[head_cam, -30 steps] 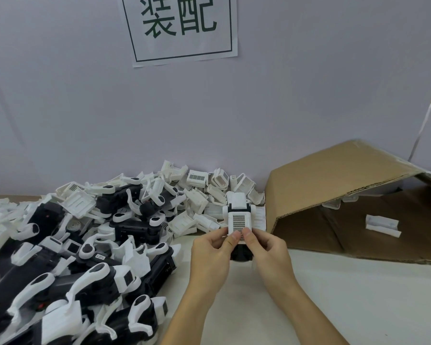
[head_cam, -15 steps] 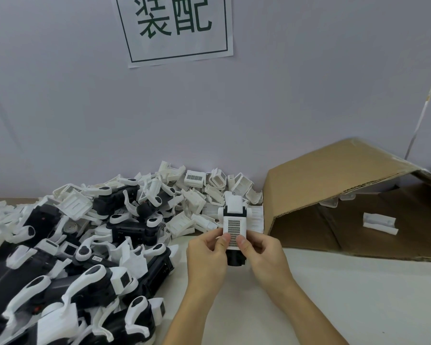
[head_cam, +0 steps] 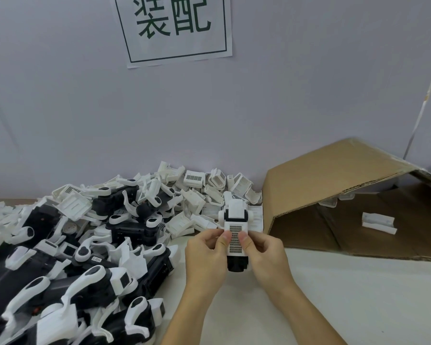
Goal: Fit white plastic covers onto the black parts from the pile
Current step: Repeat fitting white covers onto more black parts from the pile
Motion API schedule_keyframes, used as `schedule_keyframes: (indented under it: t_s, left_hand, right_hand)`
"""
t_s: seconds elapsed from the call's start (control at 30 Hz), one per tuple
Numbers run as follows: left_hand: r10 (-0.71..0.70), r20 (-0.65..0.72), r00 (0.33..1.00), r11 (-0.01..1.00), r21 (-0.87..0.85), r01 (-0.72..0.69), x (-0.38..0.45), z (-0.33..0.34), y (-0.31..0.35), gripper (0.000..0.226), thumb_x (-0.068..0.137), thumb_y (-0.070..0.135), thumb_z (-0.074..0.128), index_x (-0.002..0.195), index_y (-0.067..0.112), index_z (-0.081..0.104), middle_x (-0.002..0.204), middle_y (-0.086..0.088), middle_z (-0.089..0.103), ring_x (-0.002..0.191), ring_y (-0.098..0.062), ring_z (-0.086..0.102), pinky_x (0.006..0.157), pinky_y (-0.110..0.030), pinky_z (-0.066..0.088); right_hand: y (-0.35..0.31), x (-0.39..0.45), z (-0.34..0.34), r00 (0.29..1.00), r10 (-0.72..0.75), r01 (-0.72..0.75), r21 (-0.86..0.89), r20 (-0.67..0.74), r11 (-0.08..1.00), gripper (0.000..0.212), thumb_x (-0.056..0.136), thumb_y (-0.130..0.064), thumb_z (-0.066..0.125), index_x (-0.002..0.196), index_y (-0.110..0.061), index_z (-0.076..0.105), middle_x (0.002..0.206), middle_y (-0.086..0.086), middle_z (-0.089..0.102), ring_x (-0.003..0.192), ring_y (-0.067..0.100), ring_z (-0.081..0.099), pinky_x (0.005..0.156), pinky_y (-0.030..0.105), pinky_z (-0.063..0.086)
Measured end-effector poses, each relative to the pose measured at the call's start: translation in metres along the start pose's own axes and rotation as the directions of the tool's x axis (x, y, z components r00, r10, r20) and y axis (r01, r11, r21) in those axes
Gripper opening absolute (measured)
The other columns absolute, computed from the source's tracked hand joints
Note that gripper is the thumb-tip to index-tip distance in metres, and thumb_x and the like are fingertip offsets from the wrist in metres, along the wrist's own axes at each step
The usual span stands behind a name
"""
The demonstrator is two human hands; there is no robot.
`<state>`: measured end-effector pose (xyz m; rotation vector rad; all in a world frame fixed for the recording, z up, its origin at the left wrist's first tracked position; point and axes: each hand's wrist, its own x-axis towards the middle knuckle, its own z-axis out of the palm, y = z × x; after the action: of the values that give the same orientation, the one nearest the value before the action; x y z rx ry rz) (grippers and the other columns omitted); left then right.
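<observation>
One black part (head_cam: 237, 262) with its white cover (head_cam: 235, 235) sits between both hands. The left hand (head_cam: 204, 257) and right hand (head_cam: 266, 257) pinch it. One cover (head_cam: 378, 222) lies in the box (head_cam: 334, 175).

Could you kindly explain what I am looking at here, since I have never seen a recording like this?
There is no machine: a person wears one camera on the head, looking down at their own hands. The left hand and the right hand together hold a black part with a white cover on it, thumbs pressing on the cover. On the table, to the left, lies a pile of black parts; behind it, loose white covers. At right is a cardboard box lying open. A paper sign hangs on the wall.
</observation>
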<state>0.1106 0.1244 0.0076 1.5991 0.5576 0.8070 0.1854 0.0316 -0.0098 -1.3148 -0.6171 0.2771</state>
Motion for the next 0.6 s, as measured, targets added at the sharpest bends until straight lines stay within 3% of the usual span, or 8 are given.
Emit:
schedule_keyframes:
  t_s: [0.1,0.17,0.27,0.37,0.47,0.6]
  left_hand:
    - [0.007,-0.005,1.0,1.0,-0.025,-0.007,0.0005,0.0002,0.0012,0.01,0.095,0.014,0.065,0.096,0.012,0.075,0.084,0.002,0.078,0.082,-0.013,0.075,0.075,-0.028,0.057]
    - [0.009,0.021,1.0,0.999,-0.037,-0.008,0.0004,0.0007,0.0013,0.011,0.096,0.012,0.064,0.095,0.014,0.075,0.085,0.0,0.078,0.083,-0.017,0.075,0.078,-0.037,0.06]
    - [0.042,0.058,0.997,0.999,-0.015,-0.041,-0.0014,0.0019,0.0025,0.021,0.097,0.009,0.061,0.089,0.022,0.076,0.085,-0.001,0.078,0.082,-0.02,0.075,0.079,-0.049,0.06]
    - [0.055,0.056,0.997,0.998,-0.006,-0.055,-0.002,0.0034,0.0015,0.023,0.098,0.01,0.061,0.088,0.024,0.076,0.085,-0.001,0.078,0.083,-0.023,0.075,0.079,-0.053,0.059]
    - [0.069,0.076,0.995,0.998,-0.014,-0.068,-0.0016,0.0027,0.0007,0.019,0.099,0.012,0.06,0.091,0.021,0.076,0.085,-0.002,0.078,0.084,-0.023,0.075,0.079,-0.049,0.059]
    - [0.111,0.181,0.977,0.993,0.006,-0.114,-0.0029,-0.0007,0.0026,0.014,0.095,0.011,0.066,0.101,0.021,0.074,0.089,0.0,0.077,0.086,-0.02,0.072,0.077,-0.034,0.057]
  right_hand:
    - [-0.0024,-0.0001,0.0014,0.999,0.029,-0.031,0.094,0.017,0.995,0.038,0.085,-0.039,0.06,0.106,-0.011,0.076,0.098,0.005,0.078,0.096,0.018,0.073,0.077,0.024,0.056]
    - [-0.0041,-0.0002,0.0013,0.999,0.045,-0.046,0.148,0.009,0.988,0.039,0.086,-0.04,0.057,0.106,-0.011,0.075,0.099,0.005,0.077,0.095,0.018,0.073,0.075,0.023,0.057]
    - [-0.0049,0.0006,-0.0004,0.998,0.044,-0.037,0.125,-0.046,0.991,0.035,0.085,-0.041,0.058,0.097,-0.015,0.078,0.092,0.005,0.078,0.089,0.019,0.075,0.07,0.026,0.058]
    - [-0.0045,0.001,-0.0007,0.996,0.037,-0.03,0.091,-0.076,0.995,0.035,0.083,-0.042,0.058,0.093,-0.015,0.078,0.086,0.004,0.078,0.083,0.017,0.075,0.065,0.021,0.057]
    - [-0.0043,0.0,0.0004,0.996,-0.008,0.014,0.073,-0.089,0.997,0.034,0.083,-0.043,0.06,0.093,-0.017,0.079,0.086,0.001,0.078,0.082,0.012,0.075,0.064,0.018,0.055]
    - [-0.0027,0.0006,0.0023,0.996,-0.056,0.059,0.041,-0.076,0.997,0.033,0.088,-0.044,0.057,0.098,-0.021,0.078,0.093,-0.001,0.078,0.091,0.013,0.074,0.074,0.021,0.057]
